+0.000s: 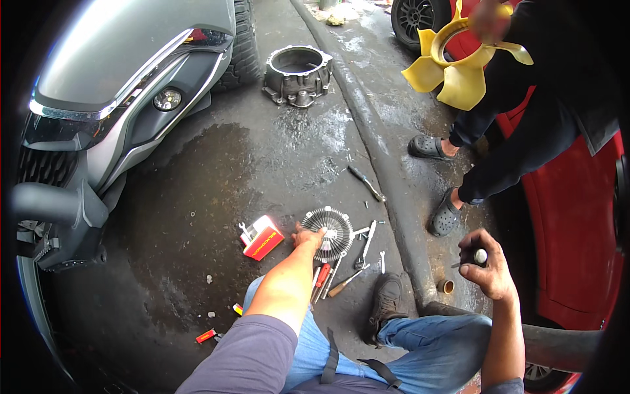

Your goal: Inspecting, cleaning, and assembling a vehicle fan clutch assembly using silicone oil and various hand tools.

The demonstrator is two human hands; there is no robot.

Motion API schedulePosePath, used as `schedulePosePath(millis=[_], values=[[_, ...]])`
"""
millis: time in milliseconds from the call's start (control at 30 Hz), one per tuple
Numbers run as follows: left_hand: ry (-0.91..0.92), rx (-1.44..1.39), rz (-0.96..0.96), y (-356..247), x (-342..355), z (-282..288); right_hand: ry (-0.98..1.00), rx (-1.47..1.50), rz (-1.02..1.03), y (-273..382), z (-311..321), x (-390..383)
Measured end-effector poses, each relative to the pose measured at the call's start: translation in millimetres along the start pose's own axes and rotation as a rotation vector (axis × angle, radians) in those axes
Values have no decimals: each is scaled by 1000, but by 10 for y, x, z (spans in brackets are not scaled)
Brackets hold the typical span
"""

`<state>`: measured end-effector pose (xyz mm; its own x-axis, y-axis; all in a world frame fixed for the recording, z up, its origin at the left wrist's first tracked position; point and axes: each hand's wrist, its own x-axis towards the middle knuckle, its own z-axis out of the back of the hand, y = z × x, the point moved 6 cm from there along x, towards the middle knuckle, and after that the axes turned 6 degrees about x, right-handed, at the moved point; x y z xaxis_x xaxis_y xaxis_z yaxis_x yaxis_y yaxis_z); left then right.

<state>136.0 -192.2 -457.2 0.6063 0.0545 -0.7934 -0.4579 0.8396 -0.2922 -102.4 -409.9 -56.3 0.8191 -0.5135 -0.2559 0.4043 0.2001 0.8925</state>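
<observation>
A round, silver-grey metal disc (340, 239) is lying beneath the left hand (308, 239), its finned face showing upward and its radial fins spreading beyond the fingers. A small object with a rounded whitish end (481, 256) is sitting inside the curled right hand (493, 270).

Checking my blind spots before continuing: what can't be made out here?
In the head view:
- Grey round finned metal disc: the left hand covers part of it.
- Object with a rounded pale end: its full shape is hidden by the right hand.
- Glossy red car: cut off by the dark right rim.
- Small whitish scrap: too small to identify.
</observation>
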Motion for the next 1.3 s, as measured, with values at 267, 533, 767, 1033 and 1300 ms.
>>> schedulePosePath(millis=[267,533,767,1033,1300], values=[[-402,460,-516,-133,-572,233,60,-323,10,14,-240,276],[159,950,-778,-167,-1037,-291,158,-164,54,88,-452,607],[-48,808,-669,-124,-1097,180,175,-215,1,516,-279,232],[229,995,-497,8,-1204,-69,281,-38,-19,-336,-1083,363],[132,758,-543,104,-1240,78,496,-329,258,-673,-1494,316]])
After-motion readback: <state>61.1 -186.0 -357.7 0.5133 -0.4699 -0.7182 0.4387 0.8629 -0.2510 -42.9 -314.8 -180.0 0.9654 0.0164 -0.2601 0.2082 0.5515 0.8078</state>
